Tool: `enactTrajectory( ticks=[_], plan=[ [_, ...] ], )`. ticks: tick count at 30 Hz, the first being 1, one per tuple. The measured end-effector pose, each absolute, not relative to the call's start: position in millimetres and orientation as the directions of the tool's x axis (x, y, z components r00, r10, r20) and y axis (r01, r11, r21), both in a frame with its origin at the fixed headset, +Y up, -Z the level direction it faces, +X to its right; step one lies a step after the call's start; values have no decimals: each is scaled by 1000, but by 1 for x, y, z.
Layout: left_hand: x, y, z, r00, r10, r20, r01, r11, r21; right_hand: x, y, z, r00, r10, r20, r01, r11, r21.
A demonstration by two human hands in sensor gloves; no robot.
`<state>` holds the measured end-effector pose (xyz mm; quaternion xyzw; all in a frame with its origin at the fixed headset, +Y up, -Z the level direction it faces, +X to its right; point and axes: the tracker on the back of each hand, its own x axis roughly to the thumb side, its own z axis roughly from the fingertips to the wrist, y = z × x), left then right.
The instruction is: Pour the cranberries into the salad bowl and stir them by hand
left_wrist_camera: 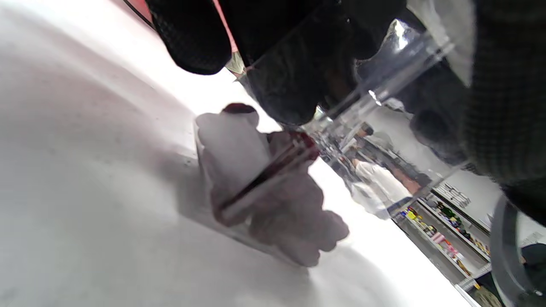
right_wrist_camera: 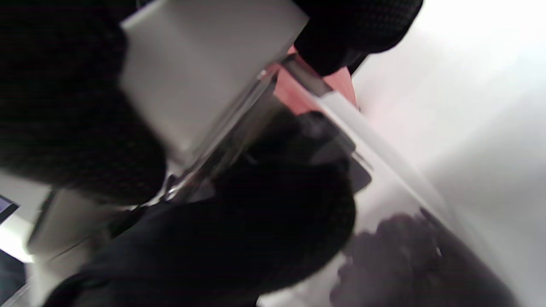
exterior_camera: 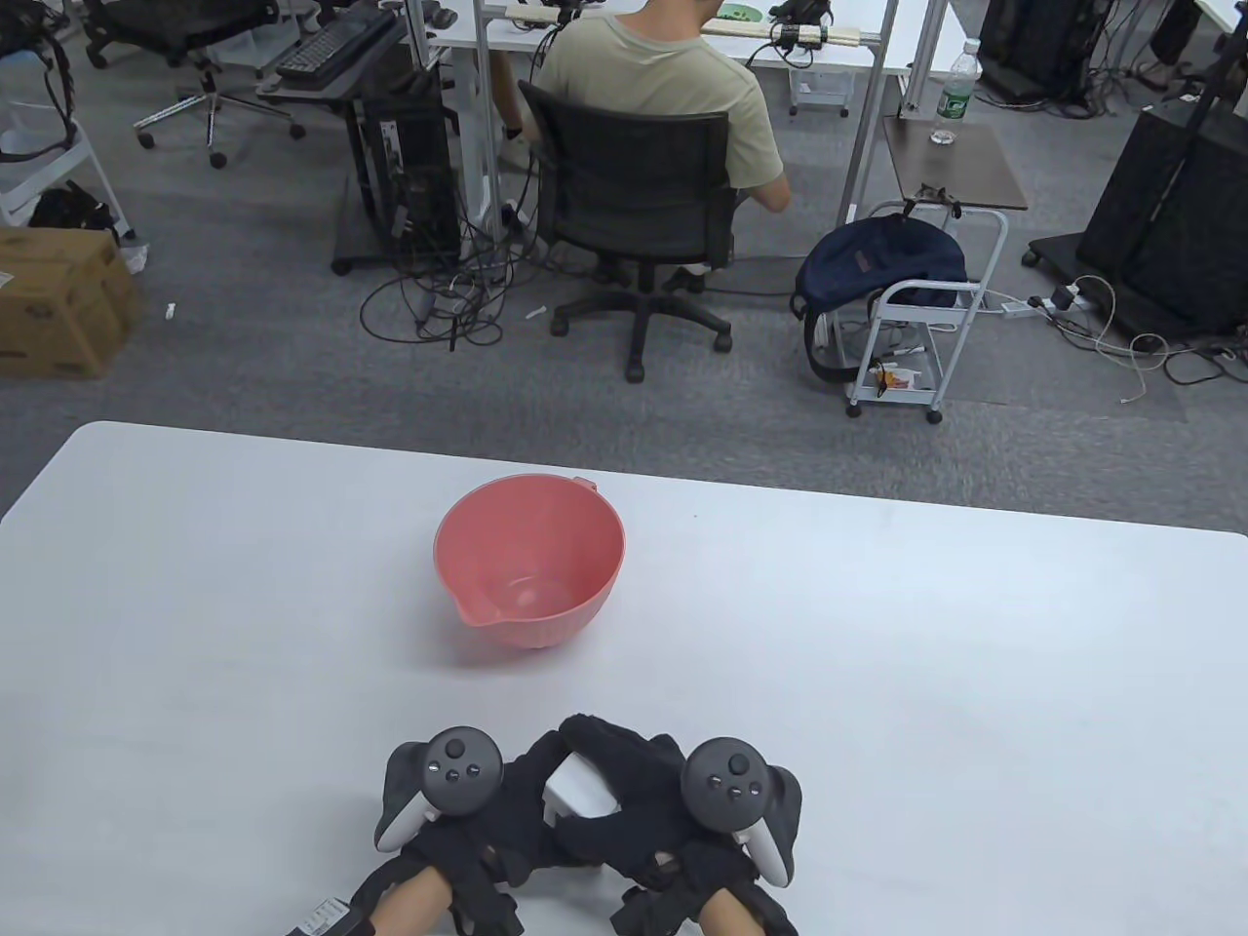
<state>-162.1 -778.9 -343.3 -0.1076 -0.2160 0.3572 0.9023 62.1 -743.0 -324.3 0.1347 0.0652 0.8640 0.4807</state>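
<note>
An empty pink salad bowl [exterior_camera: 529, 561] stands mid-table, with its spout toward me. Close to the near edge both gloved hands hold a clear container [exterior_camera: 578, 790] with a white lid. My left hand [exterior_camera: 531, 780] wraps its clear body [left_wrist_camera: 396, 64] from the left. My right hand [exterior_camera: 629, 775] grips the white lid [right_wrist_camera: 204, 72] from the right and above. Dark cranberries [right_wrist_camera: 405, 256] lie inside the container, blurred in the right wrist view. A strip of the pink bowl [right_wrist_camera: 298, 91] shows beyond the lid. The hands are well short of the bowl.
The white table [exterior_camera: 877, 682] carries only the bowl and the container. Beyond its far edge a person sits on an office chair [exterior_camera: 634, 205] at a desk, with a cart [exterior_camera: 916, 322] and a backpack to the right.
</note>
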Motion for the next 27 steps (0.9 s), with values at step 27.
enactTrajectory(
  ticks=[27],
  plan=[
    [-157,-776,-335,739,596,315,-541,803,-251,59,-716,-290,-713,701,24,-699,-709,-92]
  ],
)
